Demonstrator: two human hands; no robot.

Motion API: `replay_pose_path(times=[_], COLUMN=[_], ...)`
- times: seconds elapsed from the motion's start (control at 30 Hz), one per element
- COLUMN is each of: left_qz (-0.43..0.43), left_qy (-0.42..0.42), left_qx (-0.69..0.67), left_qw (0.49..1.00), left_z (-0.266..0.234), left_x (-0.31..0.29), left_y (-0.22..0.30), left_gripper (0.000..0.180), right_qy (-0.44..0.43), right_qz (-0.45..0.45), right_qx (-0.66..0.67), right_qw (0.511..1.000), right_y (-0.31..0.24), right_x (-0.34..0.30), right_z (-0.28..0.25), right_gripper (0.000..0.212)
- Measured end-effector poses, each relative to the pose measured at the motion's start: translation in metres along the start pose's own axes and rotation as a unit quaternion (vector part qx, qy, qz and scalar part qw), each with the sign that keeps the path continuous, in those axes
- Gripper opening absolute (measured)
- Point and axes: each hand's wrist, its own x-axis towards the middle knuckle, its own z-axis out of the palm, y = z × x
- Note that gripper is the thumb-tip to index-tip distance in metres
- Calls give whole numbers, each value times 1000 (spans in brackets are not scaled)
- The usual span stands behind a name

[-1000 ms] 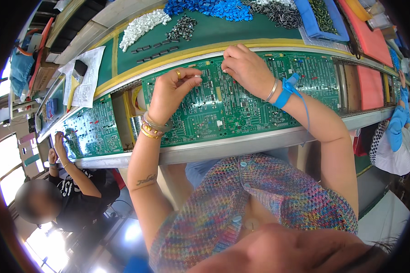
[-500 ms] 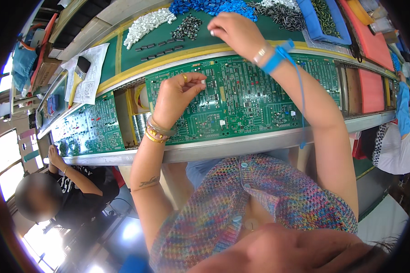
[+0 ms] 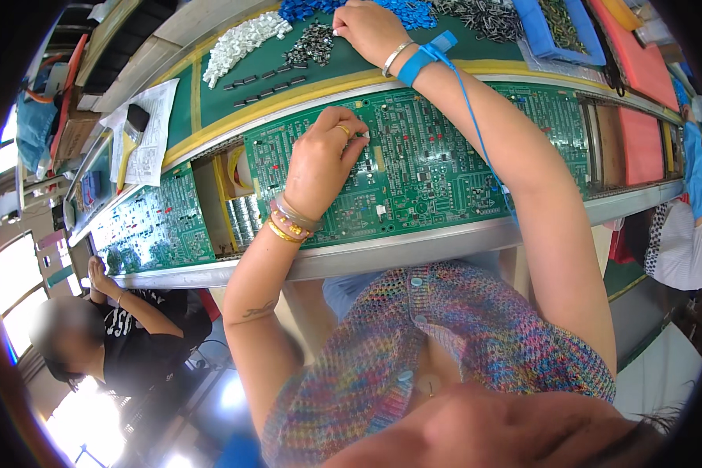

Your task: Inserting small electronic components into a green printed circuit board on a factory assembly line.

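Observation:
My left hand (image 3: 324, 168) hovers over a green circuit board (image 3: 437, 168) dense with small parts. Its thumb and forefinger are pinched together; a white speck shows at the tips, too small to name. Beyond the board, my right hand (image 3: 373, 33) reaches over the work surface, between a heap of small dark components (image 3: 310, 45) and a heap of blue components (image 3: 409, 12). Its fingers are closed, with something white at the tips that I cannot make out. A blue wrist strap (image 3: 427, 58) with a cord circles my right wrist.
White components (image 3: 243, 47) and rows of black parts (image 3: 269, 82) lie on the green surface. A blue bin (image 3: 593, 47) stands far right. At left are papers (image 3: 161, 117), a yellow-handled brush (image 3: 125, 164) and another board (image 3: 156, 222). A metal rail (image 3: 382, 246) runs along the front; a co-worker's hand (image 3: 99, 277) is at left.
My right hand has moved left and farther away, toward the dark components. My left hand has shifted slightly right over the board, still pinched.

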Motion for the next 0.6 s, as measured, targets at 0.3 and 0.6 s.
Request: replay_pose_path(times=[0.3,0.6], left_qz=[45,84], left_qy=[12,25], left_qx=[84,140], left_qw=[995,986], left_z=[12,14], left_x=[4,3], left_y=[-1,1], left_gripper=[13,16], right_qy=[-50,-6], right_qz=[45,-52], right_qx=[123,184], right_qw=[990,981], right_y=[1,9], right_x=[7,-5], right_z=[-11,-20], right_gripper=[13,7])
